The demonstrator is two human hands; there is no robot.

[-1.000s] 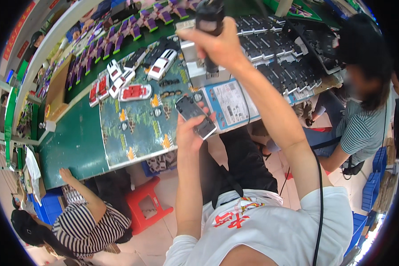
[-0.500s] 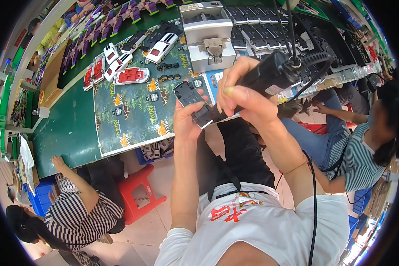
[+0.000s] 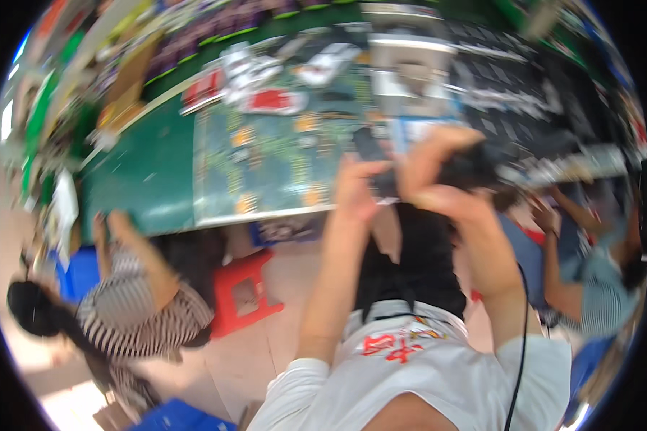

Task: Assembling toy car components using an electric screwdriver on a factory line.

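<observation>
Left grip (image 3: 357, 188) clasps a dark toy-car base (image 3: 369, 144) jutting forward; right grip (image 3: 420, 169) encircles a black tool (image 3: 473, 168).

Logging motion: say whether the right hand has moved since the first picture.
Yes: the right hand moved from over the metal fixture to its near side.

Bright view, heavy motion blur across long green bench (image 3: 144, 172), pale tiled floor (image 3: 219, 366) overexposed lower left, fisheye-bowed edges, black corners.

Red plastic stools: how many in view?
1 for certain: the red stool on the floor by the green bench, just right of the co-worker at left. A red patch by the co-worker at right may be another, mostly hidden.
</observation>
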